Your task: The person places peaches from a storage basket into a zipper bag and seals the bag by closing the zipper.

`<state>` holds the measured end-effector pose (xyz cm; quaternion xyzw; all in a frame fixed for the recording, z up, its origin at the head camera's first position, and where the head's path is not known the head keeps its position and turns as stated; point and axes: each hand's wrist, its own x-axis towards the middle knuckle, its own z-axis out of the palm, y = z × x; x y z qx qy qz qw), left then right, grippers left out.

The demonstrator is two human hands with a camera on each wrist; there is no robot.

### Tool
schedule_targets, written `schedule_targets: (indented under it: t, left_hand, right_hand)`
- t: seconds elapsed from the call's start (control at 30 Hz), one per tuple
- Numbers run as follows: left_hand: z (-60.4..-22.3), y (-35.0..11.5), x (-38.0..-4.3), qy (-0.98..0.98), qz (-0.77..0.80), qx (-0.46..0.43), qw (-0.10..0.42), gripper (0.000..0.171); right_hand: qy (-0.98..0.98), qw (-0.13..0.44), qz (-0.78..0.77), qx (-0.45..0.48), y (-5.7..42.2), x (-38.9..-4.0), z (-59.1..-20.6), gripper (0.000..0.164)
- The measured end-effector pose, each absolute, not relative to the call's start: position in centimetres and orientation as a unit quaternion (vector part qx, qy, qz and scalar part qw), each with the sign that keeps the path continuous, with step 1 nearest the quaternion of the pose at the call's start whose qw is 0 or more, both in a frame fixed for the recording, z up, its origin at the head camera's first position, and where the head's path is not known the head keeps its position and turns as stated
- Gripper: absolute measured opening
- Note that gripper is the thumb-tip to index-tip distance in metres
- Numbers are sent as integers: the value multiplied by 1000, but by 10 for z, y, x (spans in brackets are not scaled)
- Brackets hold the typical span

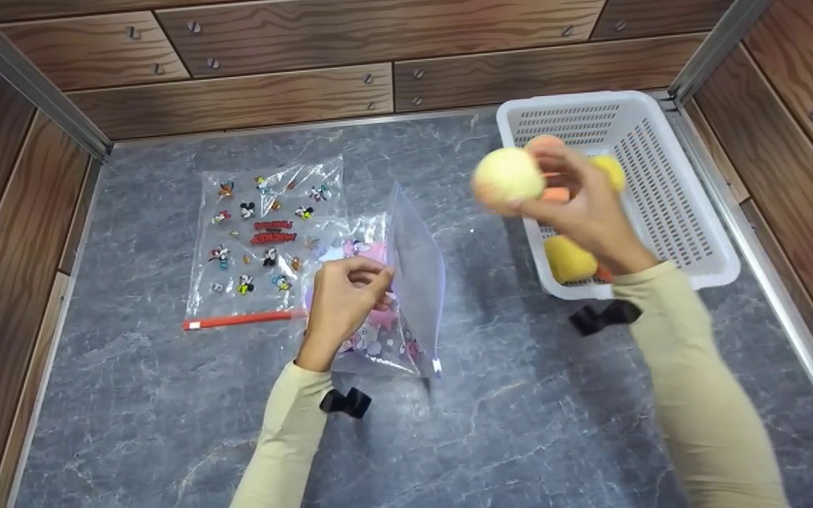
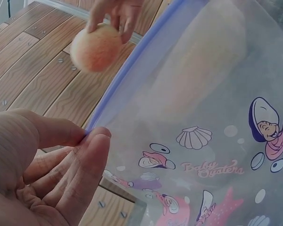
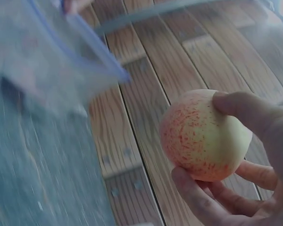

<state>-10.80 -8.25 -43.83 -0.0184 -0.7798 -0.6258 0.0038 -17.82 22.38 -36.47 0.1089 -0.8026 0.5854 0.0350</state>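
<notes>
My right hand point(image 1: 583, 194) holds a round, pale yellow peach point(image 1: 509, 180) with red streaks, just outside the basket's left side. Thumb and fingers grip the peach point(image 3: 203, 136) from one side in the right wrist view. With thumb and fingertips, my left hand point(image 1: 350, 300) pinches the purple-edged rim of a clear zip bag point(image 1: 417, 282). The bag's mouth stands spread, facing right. In the left wrist view, pink shells and the words "Baby Oysters" show on the bag point(image 2: 212, 146).
A white perforated basket point(image 1: 720, 271) stands at the right, holding a yellow fruit point(image 1: 567, 259) and several other pieces, partly behind my right hand. A flat cartoon-print bag point(image 1: 237, 240) with a red slider strip point(image 1: 244, 321) lies left. Wood-patterned walls point(image 1: 293, 42) enclose the dark marbled surface.
</notes>
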Motion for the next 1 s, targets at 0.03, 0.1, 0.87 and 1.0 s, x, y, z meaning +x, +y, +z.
schedule_targets:
  t: [0.03, 0.1, 0.87, 1.0]
  left_hand:
    - [-438, -82, -108, -780, -625, -18, 3, 9]
    - [-439, -82, -109, -780, -625, -15, 3, 8]
    - [-438, -82, -110, -781, -624, -18, 7, 10]
    - [-437, -81, -110, -776, -631, -13, 3, 9]
  right_hand:
    - [-795, 27, 593, 124, 217, -176, -367, 62]
    - [-789, 4, 596, 147, 204, -171, -370, 63]
    - [-839, -43, 463, 282, 151, -152, -389, 68]
    - [-848, -44, 441, 291, 151, -152, -390, 66]
